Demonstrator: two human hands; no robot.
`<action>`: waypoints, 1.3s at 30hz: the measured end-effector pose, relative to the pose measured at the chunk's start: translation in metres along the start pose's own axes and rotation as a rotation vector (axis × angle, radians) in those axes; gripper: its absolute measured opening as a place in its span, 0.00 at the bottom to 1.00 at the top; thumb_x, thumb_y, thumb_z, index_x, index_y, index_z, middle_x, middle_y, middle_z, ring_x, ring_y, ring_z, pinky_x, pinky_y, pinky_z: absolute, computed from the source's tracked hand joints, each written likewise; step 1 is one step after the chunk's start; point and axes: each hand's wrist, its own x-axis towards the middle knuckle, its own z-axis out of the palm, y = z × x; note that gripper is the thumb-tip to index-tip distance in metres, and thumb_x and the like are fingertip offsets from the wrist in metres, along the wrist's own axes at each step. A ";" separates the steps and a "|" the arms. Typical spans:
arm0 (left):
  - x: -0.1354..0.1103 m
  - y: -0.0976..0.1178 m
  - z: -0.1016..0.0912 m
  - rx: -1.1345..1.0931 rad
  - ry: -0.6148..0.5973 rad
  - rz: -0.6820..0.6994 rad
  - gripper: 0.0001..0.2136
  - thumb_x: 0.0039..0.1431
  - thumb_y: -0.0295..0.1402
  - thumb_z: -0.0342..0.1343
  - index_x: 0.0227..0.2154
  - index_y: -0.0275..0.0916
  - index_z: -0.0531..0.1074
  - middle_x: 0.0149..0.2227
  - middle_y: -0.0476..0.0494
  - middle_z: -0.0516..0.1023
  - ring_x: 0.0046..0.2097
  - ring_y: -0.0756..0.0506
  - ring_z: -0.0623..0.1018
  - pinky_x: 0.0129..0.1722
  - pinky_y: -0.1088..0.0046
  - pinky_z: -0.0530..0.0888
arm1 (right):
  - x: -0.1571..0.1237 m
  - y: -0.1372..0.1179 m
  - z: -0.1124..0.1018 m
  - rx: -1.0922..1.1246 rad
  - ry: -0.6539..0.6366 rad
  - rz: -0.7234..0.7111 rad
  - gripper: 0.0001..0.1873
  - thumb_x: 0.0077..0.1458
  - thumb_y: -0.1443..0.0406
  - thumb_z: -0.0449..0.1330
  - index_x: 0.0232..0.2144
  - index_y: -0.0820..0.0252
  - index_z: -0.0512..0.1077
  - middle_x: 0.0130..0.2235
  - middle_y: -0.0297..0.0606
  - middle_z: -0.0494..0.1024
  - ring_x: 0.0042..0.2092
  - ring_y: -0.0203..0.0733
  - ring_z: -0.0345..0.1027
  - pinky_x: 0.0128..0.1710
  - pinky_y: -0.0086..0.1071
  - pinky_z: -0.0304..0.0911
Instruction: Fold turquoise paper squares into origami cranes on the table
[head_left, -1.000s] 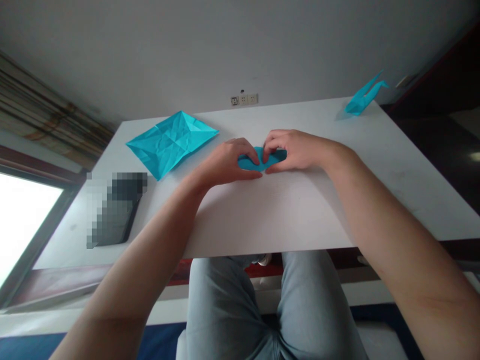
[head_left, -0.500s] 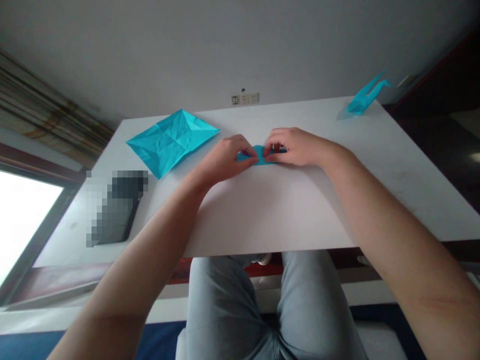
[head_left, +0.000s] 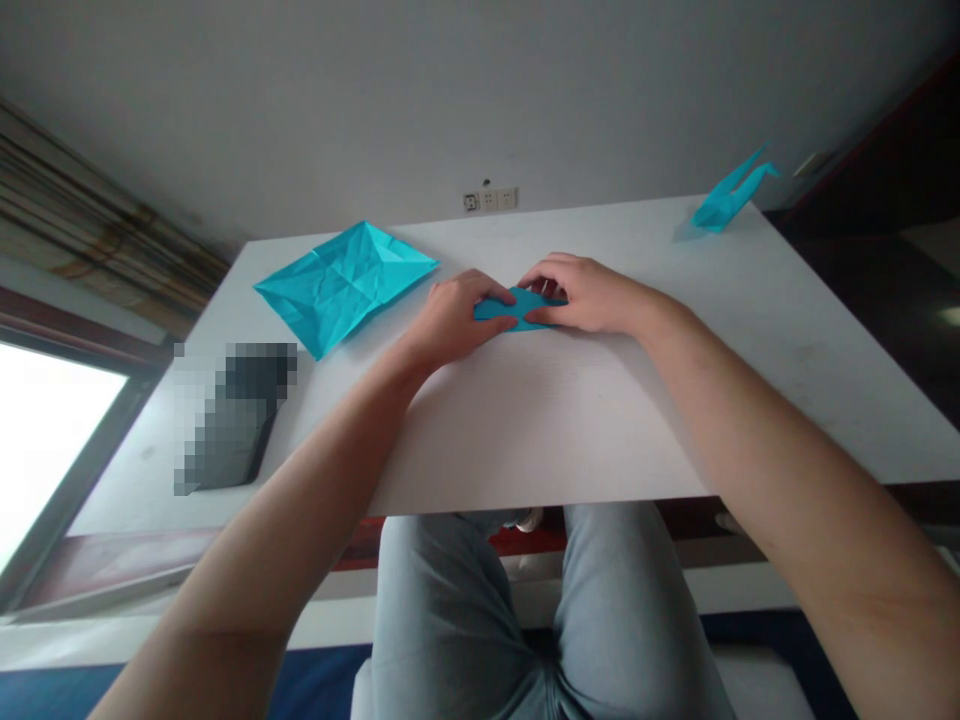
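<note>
A small folded piece of blue paper lies flat on the white table, near its middle. My left hand presses down on its left end, fingers curled over the paper. Pressing on the right end is my right hand, with thumb and fingertips pinched on the fold. Most of the paper is hidden under my fingers.
A larger creased blue sheet lies unfolded at the table's back left. A finished blue paper crane stands at the back right corner. A dark blurred object rests at the left front. My knees show below the table's near edge.
The folded paper has been lowered and flattened against the table. Both hands have shifted slightly and now press it down instead of holding it raised.
</note>
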 end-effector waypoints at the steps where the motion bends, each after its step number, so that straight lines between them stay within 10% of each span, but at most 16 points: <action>1: 0.000 0.000 0.000 -0.003 0.002 0.011 0.11 0.66 0.41 0.71 0.48 0.47 0.87 0.52 0.41 0.90 0.52 0.38 0.87 0.54 0.61 0.82 | 0.000 -0.001 0.000 0.001 0.002 -0.002 0.22 0.57 0.55 0.77 0.54 0.49 0.87 0.53 0.47 0.86 0.49 0.58 0.79 0.51 0.50 0.77; 16: 0.001 0.008 -0.005 -0.020 -0.042 0.043 0.06 0.64 0.36 0.70 0.43 0.47 0.87 0.43 0.45 0.91 0.45 0.40 0.88 0.50 0.62 0.82 | 0.001 -0.004 -0.005 -0.022 -0.055 -0.123 0.12 0.65 0.52 0.72 0.41 0.50 0.90 0.43 0.40 0.86 0.45 0.49 0.75 0.48 0.41 0.67; 29: -0.001 0.013 -0.005 0.076 -0.060 0.033 0.09 0.67 0.43 0.71 0.46 0.50 0.87 0.49 0.45 0.91 0.53 0.35 0.86 0.66 0.49 0.68 | -0.001 -0.010 -0.004 0.024 -0.036 0.194 0.13 0.57 0.57 0.77 0.43 0.53 0.88 0.40 0.39 0.89 0.42 0.50 0.81 0.46 0.42 0.73; 39: -0.007 0.007 0.008 0.218 0.015 -0.235 0.35 0.59 0.53 0.76 0.64 0.46 0.74 0.68 0.33 0.76 0.70 0.25 0.71 0.72 0.42 0.65 | 0.001 -0.018 -0.008 0.073 -0.226 0.243 0.09 0.56 0.58 0.79 0.37 0.54 0.88 0.29 0.34 0.84 0.31 0.43 0.75 0.34 0.38 0.66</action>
